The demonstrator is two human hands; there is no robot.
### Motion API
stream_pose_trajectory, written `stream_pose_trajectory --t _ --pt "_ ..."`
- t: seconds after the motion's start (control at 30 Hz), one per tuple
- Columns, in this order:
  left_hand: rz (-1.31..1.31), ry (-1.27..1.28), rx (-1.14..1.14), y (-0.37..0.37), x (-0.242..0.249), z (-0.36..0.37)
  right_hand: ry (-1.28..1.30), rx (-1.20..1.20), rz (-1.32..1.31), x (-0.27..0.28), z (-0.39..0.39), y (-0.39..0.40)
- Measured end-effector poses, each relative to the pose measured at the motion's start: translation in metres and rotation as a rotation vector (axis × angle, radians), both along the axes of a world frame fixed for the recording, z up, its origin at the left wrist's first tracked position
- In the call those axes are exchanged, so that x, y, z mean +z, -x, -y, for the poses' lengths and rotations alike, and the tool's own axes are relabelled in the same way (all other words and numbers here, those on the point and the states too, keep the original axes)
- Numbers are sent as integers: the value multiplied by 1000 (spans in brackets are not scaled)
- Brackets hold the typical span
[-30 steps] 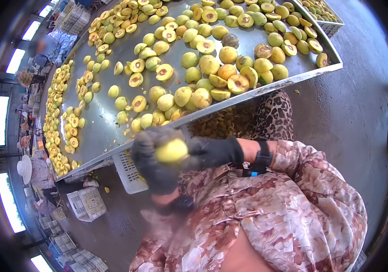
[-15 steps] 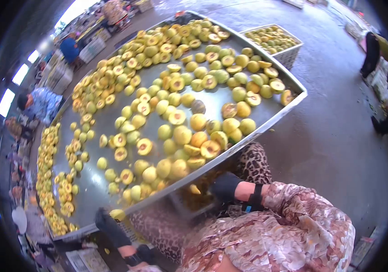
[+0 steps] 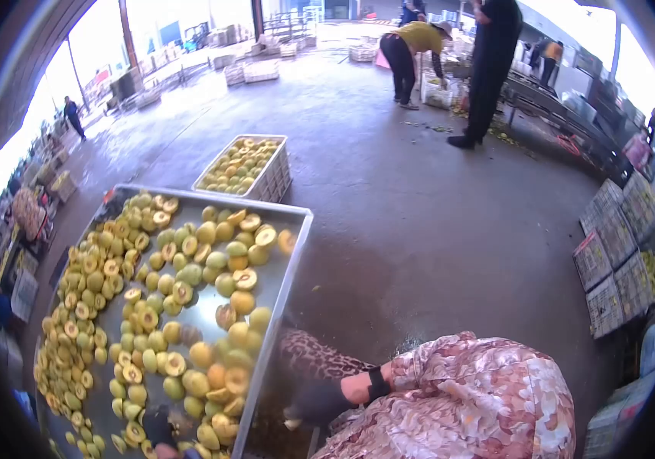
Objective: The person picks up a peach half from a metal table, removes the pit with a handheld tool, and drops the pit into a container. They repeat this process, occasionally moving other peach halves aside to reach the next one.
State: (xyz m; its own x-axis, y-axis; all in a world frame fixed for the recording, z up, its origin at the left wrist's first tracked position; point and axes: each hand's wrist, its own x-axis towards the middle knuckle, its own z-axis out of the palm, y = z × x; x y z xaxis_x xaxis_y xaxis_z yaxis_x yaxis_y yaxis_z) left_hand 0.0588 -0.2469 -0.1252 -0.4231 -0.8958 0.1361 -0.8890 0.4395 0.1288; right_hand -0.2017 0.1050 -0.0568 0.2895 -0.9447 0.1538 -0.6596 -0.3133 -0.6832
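Yellow-green stone fruits, like peaches, many of them halves with brown pit hollows [image 3: 175, 364], lie across a metal tray [image 3: 285, 306] in front of me. My left hand [image 3: 159, 428], in a dark glove, is over the tray's near part, among the fruit. Its fingers are blurred, so its grip does not show. Outside the tray's right edge, low by my leg, is my right hand [image 3: 318, 402], also dark-gloved and smeared by motion. A small pale yellow piece [image 3: 291, 423] shows at its fingertips; whether it is held, I cannot make out.
Beyond the tray stands a white crate [image 3: 280, 176] full of fruit. Stacked crates [image 3: 614, 256] are at the right. Farther off, a person in a yellow top [image 3: 418, 42] bends over a crate, and a person in dark clothes [image 3: 492, 69] stands on the wet floor [image 3: 419, 229].
My view has swung up and to the right, showing more floor and people. My left hand has gone from the tray's near edge to over the fruit. My right hand stays beside the tray.
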Motion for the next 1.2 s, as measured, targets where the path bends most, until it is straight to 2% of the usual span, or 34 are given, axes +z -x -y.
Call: stream_pose_trajectory --t 0.1,0.2,0.27,0.37,0.47,0.57,0.6,0.67,0.73,0.8,0.83,0.87,0.9,0.97,1.1,1.2 --pt "-394 -68 -188 50 57 -64 -46 56 77 1 -2 -3" --pt "-630 -266 -351 105 100 -122 30 114 125 3 13 -16" --pt "-739 -408 -442 141 110 -154 77 100 60 12 18 -28" --pt "-881 -599 -531 185 117 -193 -66 63 78 29 21 -30" --pt "-1018 -735 -557 215 117 -222 340 55 291 -3 25 -17" --pt "-1165 -808 -496 212 118 -229 307 -214 304 -2 22 -9" --pt "-1214 -810 -468 203 116 -225 272 -213 241 -3 22 -9" --pt "-1301 -774 -401 175 111 -213 -184 -416 311 24 22 -22" --pt "-1360 -694 -304 137 105 -210 200 -264 317 5 32 -28" --pt "-1382 -564 -212 101 105 -215 103 -354 140 17 41 -43" --pt "-1384 -490 -170 84 106 -221 188 -182 193 37 42 -32" --pt "-1385 -424 -145 73 108 -226 220 -176 396 43 48 -37" --pt "-1392 -371 -126 64 110 -232 -115 -299 484 45 51 -45" --pt "-1391 -287 -121 57 111 -241 -92 -223 616 27 54 -50" --pt "-1322 -150 -150 60 110 -246 -126 -194 589 32 49 -46" --pt "-1176 -57 -175 54 111 -243 -96 -183 560 42 50 -42"
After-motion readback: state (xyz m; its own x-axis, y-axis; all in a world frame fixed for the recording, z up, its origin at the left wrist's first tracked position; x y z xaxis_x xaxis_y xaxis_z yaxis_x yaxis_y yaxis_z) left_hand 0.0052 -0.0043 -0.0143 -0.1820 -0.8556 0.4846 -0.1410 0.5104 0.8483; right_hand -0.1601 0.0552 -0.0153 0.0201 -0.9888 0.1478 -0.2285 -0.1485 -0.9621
